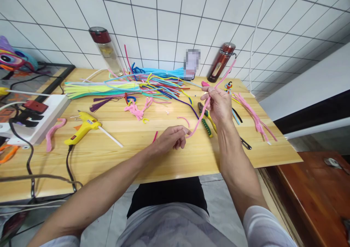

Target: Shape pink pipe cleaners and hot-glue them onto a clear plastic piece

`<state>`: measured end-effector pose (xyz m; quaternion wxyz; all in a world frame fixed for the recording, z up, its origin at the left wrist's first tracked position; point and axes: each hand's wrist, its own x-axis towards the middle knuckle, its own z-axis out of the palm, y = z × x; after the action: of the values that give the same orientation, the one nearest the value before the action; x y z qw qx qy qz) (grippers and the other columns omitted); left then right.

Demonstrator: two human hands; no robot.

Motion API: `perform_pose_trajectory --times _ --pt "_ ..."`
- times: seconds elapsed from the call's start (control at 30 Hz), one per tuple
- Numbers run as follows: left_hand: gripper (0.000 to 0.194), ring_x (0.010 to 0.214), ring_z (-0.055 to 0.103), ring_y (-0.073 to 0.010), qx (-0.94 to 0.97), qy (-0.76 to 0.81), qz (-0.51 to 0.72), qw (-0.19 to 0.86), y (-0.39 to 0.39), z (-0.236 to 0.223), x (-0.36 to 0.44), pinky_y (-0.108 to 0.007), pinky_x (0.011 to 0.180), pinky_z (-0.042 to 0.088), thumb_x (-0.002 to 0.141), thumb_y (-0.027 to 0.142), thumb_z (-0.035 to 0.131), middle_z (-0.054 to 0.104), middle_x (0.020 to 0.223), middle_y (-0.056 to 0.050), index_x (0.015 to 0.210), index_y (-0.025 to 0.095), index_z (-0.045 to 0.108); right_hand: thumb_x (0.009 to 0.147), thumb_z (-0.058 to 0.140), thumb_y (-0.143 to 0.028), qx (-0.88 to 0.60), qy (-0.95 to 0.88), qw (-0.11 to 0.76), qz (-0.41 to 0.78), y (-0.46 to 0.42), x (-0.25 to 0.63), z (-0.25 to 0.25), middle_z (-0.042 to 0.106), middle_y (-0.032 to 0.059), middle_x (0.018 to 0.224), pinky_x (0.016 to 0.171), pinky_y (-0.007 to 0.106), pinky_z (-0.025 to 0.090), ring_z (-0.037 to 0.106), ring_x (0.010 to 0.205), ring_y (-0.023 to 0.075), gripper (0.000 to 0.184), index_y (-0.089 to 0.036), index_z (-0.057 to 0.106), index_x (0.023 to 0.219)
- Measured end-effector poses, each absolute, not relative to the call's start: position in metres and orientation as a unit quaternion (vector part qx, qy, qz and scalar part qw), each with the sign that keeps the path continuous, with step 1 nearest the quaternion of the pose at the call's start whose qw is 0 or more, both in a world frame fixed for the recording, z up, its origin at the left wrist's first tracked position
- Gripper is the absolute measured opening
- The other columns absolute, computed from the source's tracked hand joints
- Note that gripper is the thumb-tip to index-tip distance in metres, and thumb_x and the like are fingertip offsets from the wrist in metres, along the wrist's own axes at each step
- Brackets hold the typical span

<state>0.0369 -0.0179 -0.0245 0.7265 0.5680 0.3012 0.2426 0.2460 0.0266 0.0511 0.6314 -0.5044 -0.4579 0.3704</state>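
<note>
A long pink pipe cleaner runs between my two hands above the wooden table. My left hand pinches its lower end near the table's front. Higher and to the right, my right hand is closed around its middle, and the free end rises past the fingers towards the red flask. Beneath the right hand lie pliers with green and yellow handles, partly covered by the wrist. A short pink piece rests just beyond my left hand. Twisted pink pipe cleaners lie farther left.
A pile of coloured pipe cleaners spreads along the back, near a glass bottle and a red flask. On the left are a yellow glue gun and a white power strip. Pink stems lie at right.
</note>
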Motion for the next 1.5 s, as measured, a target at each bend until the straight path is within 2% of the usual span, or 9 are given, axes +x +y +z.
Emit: perform_pose_trajectory --times 0.2,0.33,0.43,0.6,0.73,0.8,0.97,1.23,1.5 --pt "0.059 0.052 0.057 -0.0099 0.567 0.280 0.257 0.730 -0.020 -0.013 0.034 -0.022 0.051 0.041 0.092 0.068 0.055 0.071 0.074 -0.004 0.113 0.013 0.065 0.083 0.072 -0.062 -0.517 -0.478 0.614 0.356 0.027 0.241 0.042 0.069 0.0003 0.067 0.039 0.022 0.028 0.044 0.040 0.0071 0.044 -0.019 0.072 0.093" --pt "0.044 0.050 0.055 -0.0084 0.610 0.316 0.278 0.671 -0.024 -0.014 0.037 -0.021 0.051 0.041 0.092 0.057 0.062 0.070 0.068 -0.001 0.103 0.015 0.067 0.086 0.069 -0.065 -0.520 -0.488 0.614 0.339 0.027 0.238 0.038 0.069 0.0011 0.068 0.041 0.022 0.028 0.048 0.042 0.0082 0.046 -0.019 0.073 0.094" --pt "0.038 0.046 0.053 -0.0082 0.614 0.357 0.289 0.642 -0.024 -0.017 0.041 -0.021 0.048 0.039 0.095 0.051 0.059 0.067 0.062 0.001 0.101 0.014 0.070 0.086 0.069 -0.065 -0.518 -0.479 0.629 0.325 0.026 0.237 0.039 0.069 0.0011 0.068 0.042 0.022 0.029 0.048 0.042 0.0083 0.047 -0.019 0.073 0.095" --pt "0.048 0.038 0.049 -0.0084 0.560 0.387 0.266 0.683 -0.020 -0.016 0.041 -0.021 0.042 0.036 0.094 0.050 0.056 0.063 0.057 0.002 0.119 0.011 0.070 0.086 0.071 -0.063 -0.500 -0.474 0.651 0.319 0.022 0.236 0.043 0.069 -0.0006 0.066 0.041 0.021 0.032 0.046 0.042 0.0078 0.045 -0.020 0.073 0.097" --pt "0.060 0.038 0.045 -0.0087 0.599 0.392 0.297 0.632 -0.024 -0.014 0.036 -0.021 0.044 0.035 0.099 0.051 0.051 0.061 0.054 0.005 0.146 0.013 0.058 0.085 0.071 -0.060 -0.500 -0.459 0.649 0.343 0.025 0.242 0.042 0.067 -0.0010 0.063 0.040 0.022 0.030 0.044 0.040 0.0079 0.042 -0.019 0.073 0.096" --pt "0.061 0.040 0.044 -0.0089 0.637 0.391 0.291 0.597 -0.026 -0.014 0.035 -0.021 0.048 0.036 0.101 0.050 0.049 0.057 0.051 0.007 0.151 0.015 0.056 0.085 0.073 -0.058 -0.492 -0.450 0.648 0.369 0.027 0.245 0.041 0.065 -0.0015 0.060 0.039 0.022 0.028 0.043 0.039 0.0073 0.040 -0.018 0.073 0.093" --pt "0.057 0.045 0.042 -0.0101 0.674 0.379 0.252 0.582 -0.025 -0.014 0.035 -0.022 0.056 0.038 0.102 0.046 0.047 0.048 0.044 0.008 0.146 0.013 0.062 0.082 0.078 -0.051 -0.462 -0.441 0.652 0.409 0.029 0.247 0.041 0.063 -0.0027 0.056 0.037 0.020 0.026 0.040 0.037 0.0055 0.037 -0.016 0.074 0.092" --pt "0.060 0.046 0.046 -0.0084 0.633 0.368 0.272 0.625 -0.024 -0.008 0.033 -0.022 0.049 0.037 0.099 0.048 0.051 0.062 0.064 0.004 0.149 0.014 0.057 0.081 0.080 -0.051 -0.477 -0.413 0.672 0.387 0.032 0.255 0.040 0.061 -0.0028 0.054 0.035 0.018 0.028 0.041 0.036 0.0051 0.037 -0.015 0.073 0.089" --pt "0.060 0.037 0.039 -0.0067 0.591 0.360 0.202 0.693 -0.016 -0.024 0.038 -0.021 0.041 0.030 0.096 0.045 0.055 0.064 0.056 0.002 0.143 0.007 0.062 0.086 0.074 -0.051 -0.494 -0.450 0.647 0.368 0.030 0.249 0.038 0.063 -0.0021 0.057 0.037 0.020 0.029 0.042 0.037 0.0061 0.035 -0.016 0.074 0.092"
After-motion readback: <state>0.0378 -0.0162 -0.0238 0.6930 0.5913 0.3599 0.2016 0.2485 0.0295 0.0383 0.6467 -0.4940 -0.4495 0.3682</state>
